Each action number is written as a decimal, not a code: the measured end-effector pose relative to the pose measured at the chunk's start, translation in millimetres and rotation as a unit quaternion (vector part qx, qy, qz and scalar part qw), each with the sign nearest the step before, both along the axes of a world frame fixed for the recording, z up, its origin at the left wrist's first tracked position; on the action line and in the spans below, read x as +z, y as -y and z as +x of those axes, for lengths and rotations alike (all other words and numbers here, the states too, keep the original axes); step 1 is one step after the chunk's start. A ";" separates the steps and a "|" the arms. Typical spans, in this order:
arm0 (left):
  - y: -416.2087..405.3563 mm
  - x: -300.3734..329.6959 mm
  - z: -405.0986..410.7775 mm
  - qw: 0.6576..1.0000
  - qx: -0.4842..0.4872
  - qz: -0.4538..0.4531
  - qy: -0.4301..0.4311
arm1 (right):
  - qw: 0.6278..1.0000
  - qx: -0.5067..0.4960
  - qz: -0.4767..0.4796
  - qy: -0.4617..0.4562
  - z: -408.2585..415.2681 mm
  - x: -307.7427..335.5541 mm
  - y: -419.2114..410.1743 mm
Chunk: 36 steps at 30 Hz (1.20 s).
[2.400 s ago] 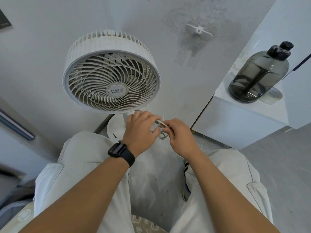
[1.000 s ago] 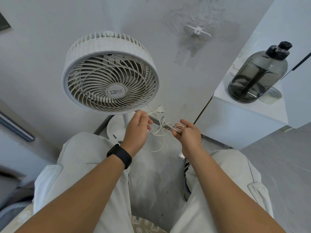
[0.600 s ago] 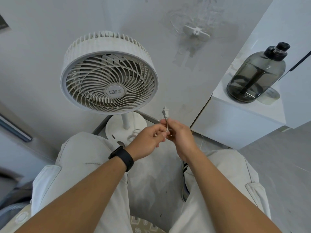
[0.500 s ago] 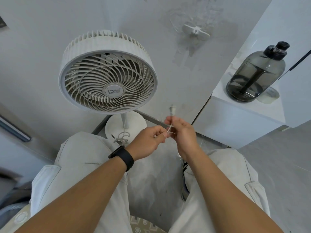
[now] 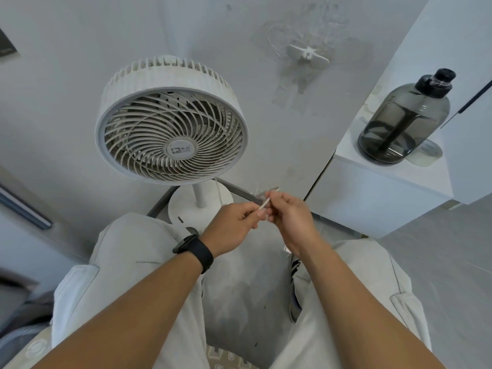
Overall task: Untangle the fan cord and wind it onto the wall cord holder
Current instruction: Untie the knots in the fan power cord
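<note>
Both hands meet at frame centre: the left hand [image 5: 234, 225] and right hand [image 5: 290, 217] each pinch the thin white fan cord [image 5: 266, 202], a short run slanting up-right between them. The wall cord holder [image 5: 306, 55] sits well above, upper right of centre, nearer the right hand. The badge on the fan [image 5: 170, 121] hub is too blurred to read.
</note>
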State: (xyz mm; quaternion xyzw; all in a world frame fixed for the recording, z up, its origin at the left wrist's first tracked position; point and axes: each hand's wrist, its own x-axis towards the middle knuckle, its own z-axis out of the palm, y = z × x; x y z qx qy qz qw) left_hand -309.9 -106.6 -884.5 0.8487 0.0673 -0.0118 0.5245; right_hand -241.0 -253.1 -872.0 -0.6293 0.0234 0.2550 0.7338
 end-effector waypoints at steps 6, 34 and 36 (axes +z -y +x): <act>-4.2 -2.0 -2.8 0.998 -0.009 0.067 -0.009 | 0.957 -0.247 0.145 -0.046 25.2 9.4 19.0; -1.9 -11.5 5.3 0.992 0.099 0.020 -0.075 | 0.992 0.077 0.082 -0.059 -1.2 17.8 16.2; -1.8 -13.4 5.6 0.994 0.085 0.012 -0.068 | 0.990 0.098 0.087 -0.054 -1.7 19.0 15.8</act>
